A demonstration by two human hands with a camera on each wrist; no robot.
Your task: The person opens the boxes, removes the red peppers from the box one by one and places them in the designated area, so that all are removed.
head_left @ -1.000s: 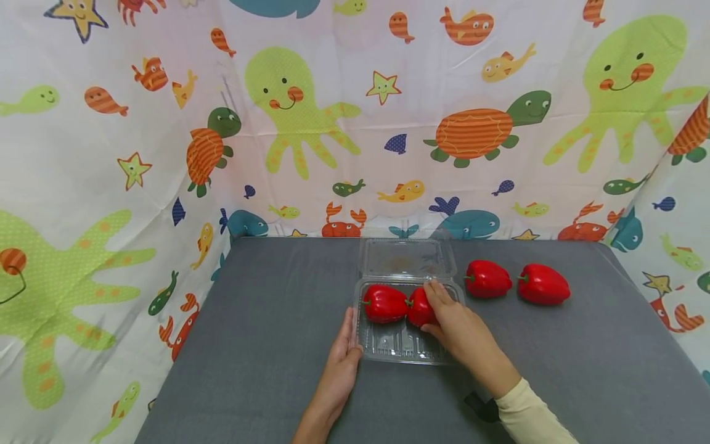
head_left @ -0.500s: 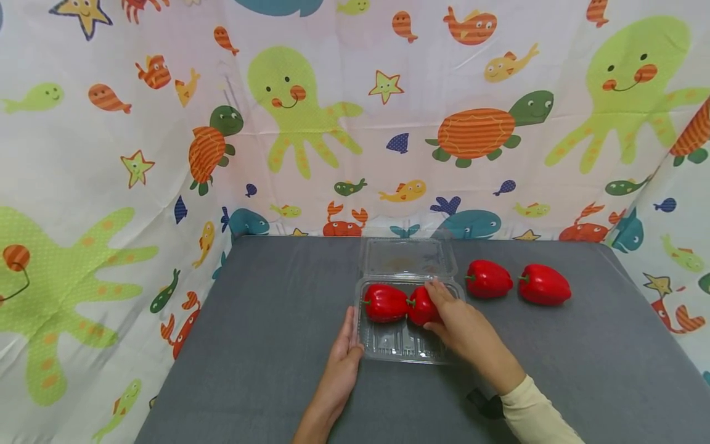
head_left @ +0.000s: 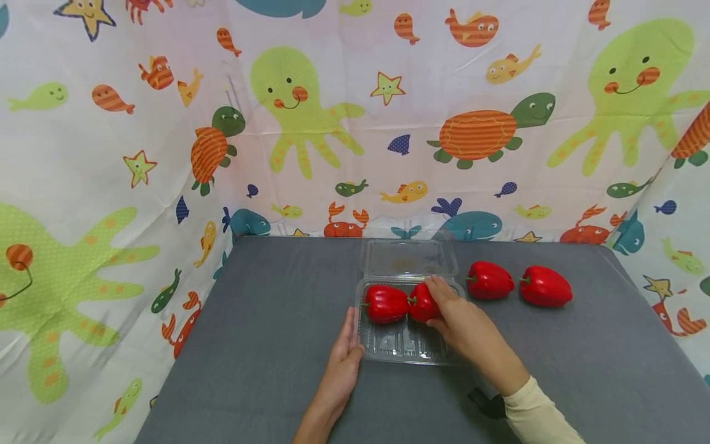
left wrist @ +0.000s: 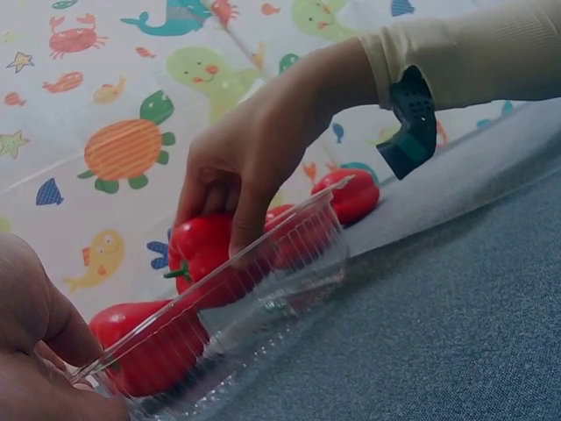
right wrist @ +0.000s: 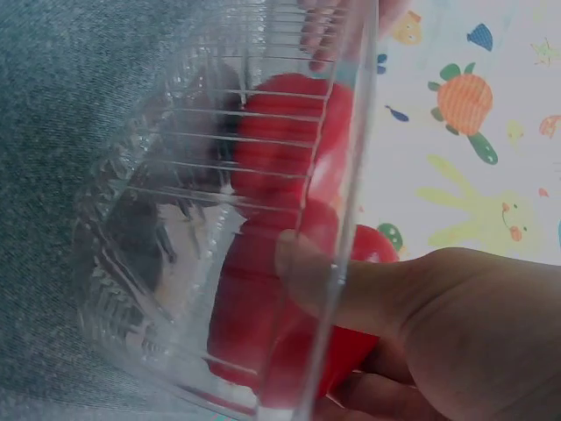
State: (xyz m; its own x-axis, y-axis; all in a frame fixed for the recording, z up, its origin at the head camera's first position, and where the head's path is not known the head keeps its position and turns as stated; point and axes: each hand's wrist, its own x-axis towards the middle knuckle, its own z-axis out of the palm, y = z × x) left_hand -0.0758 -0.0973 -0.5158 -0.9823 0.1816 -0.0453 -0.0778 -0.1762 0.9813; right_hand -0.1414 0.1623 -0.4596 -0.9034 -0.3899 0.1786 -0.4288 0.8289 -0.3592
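A clear plastic clamshell container (head_left: 391, 339) lies on the table with its lid (head_left: 407, 258) folded back. My left hand (head_left: 339, 365) holds its left side, the rim between thumb and fingers in the left wrist view. One red bell pepper (head_left: 385, 303) sits in the back left of the tray, stem to the left. Beside it, my right hand (head_left: 470, 330) grips a second red bell pepper (left wrist: 202, 247) inside the tray, thumb on the near side and fingers over the far side. In the right wrist view the thumb (right wrist: 329, 281) shows against this pepper, partly behind the clear wall.
Two more red bell peppers, a nearer-left one (head_left: 490, 280) and a right one (head_left: 546, 287), lie on the grey table (head_left: 277, 345) right of the container. A sea-animal curtain (head_left: 344, 80) stands behind and along both sides. A dark device (left wrist: 412, 123) is strapped at the right wrist.
The right hand shifts very slightly to the right, still gripping the second bell pepper in the tray. The left hand stays at the container's side; the view drifts a little.
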